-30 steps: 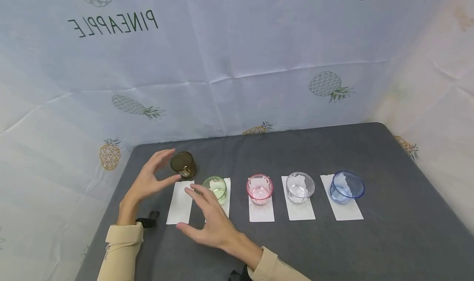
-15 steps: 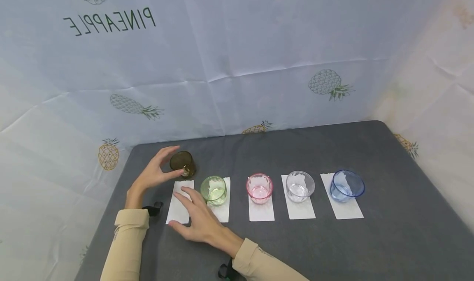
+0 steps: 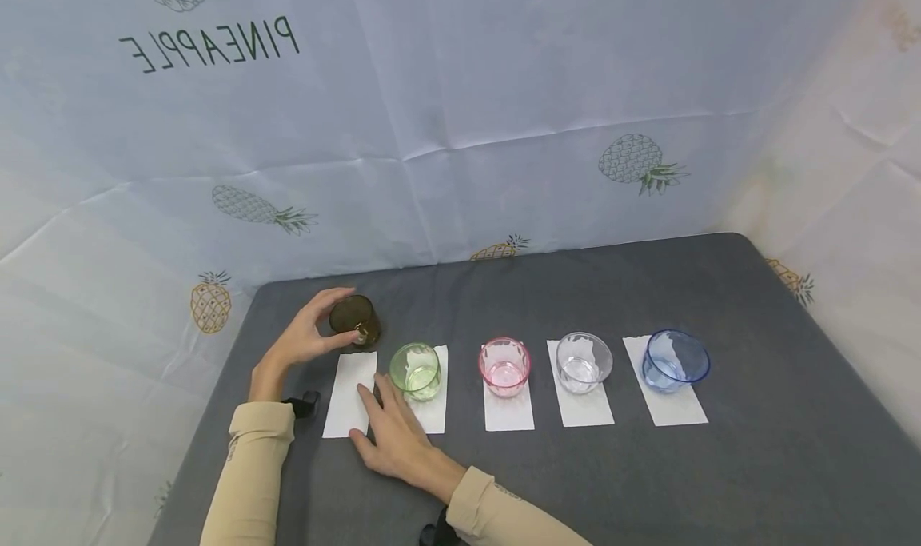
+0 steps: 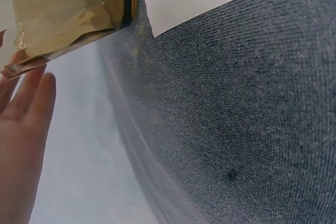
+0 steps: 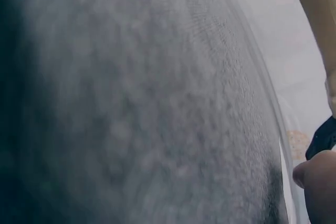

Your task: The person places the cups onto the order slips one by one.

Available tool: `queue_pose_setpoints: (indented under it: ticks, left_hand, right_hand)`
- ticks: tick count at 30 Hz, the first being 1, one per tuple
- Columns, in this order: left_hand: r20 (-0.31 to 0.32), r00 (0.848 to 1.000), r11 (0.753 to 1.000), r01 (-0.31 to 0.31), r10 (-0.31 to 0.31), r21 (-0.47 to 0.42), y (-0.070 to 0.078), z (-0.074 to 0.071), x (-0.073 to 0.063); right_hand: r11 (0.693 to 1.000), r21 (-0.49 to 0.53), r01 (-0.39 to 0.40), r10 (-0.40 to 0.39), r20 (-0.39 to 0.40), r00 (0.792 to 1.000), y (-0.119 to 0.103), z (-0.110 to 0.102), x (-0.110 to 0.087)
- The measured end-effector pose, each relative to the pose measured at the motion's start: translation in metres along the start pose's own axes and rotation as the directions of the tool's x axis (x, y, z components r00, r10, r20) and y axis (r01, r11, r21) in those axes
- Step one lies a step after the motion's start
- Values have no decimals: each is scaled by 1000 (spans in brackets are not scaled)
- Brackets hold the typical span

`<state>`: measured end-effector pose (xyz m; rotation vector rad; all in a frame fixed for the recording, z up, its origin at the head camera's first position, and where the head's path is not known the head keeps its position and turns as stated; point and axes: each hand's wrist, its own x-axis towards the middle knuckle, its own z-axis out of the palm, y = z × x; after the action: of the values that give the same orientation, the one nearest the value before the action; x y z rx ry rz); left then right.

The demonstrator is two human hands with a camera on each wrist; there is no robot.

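My left hand (image 3: 305,338) is at a brown glass cup (image 3: 354,322) at the table's back left, its thumb on the near side and its fingers round the far side. In the left wrist view, the fingers (image 4: 42,98) lie along the wall of the tinted glass (image 4: 68,14). My right hand (image 3: 399,442) lies low with fingers spread, fingertips over the right edge of a white paper slip (image 3: 345,394), just in front of a green glass cup (image 3: 416,372). Only part of a digit (image 5: 321,184) shows in the right wrist view.
To the right stand a pink cup (image 3: 504,368), a colourless cup (image 3: 584,362) and a blue cup (image 3: 673,360), each on a white slip. The dark cloth-covered table (image 3: 612,490) meets a pineapple-print curtain (image 3: 432,74) at the back.
My left hand has moved right and closed round the brown cup. My right hand has shifted left and lowered to the leftmost slip. The cups have stayed in place.
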<state>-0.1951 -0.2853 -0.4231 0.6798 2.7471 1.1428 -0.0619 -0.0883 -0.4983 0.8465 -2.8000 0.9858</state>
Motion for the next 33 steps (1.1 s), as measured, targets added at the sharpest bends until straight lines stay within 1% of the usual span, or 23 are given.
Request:
queue_pose_setpoints:
  ticks: [2, 9, 14, 20, 28, 33]
  left_hand:
    - [6, 1000, 1000, 9, -9, 8, -1, 1, 1]
    - [8, 998, 996, 56, -57, 68, -4, 3, 2]
    - [5, 997, 994, 82, -82, 77, -4, 5, 2]
    - [-5, 995, 993, 101, -101, 67, -5, 7, 1]
    - [-41, 991, 992, 125, -124, 29, -6, 9, 1]
    - [-66, 992, 994, 111, -109, 20, -8, 11, 1]
  right_hand:
    - [1000, -13, -13, 13, 0, 1000, 0, 2, 0]
    - [998, -53, -37, 35, -41, 999, -1, 6, 1]
    - [995, -75, -67, 64, -38, 997, -2, 7, 3]
    - [994, -68, -89, 87, -29, 996, -2, 7, 3]
    - [995, -58, -86, 85, -17, 996, -3, 4, 3]
    - [994, -71, -86, 86, -16, 996, -3, 3, 2]
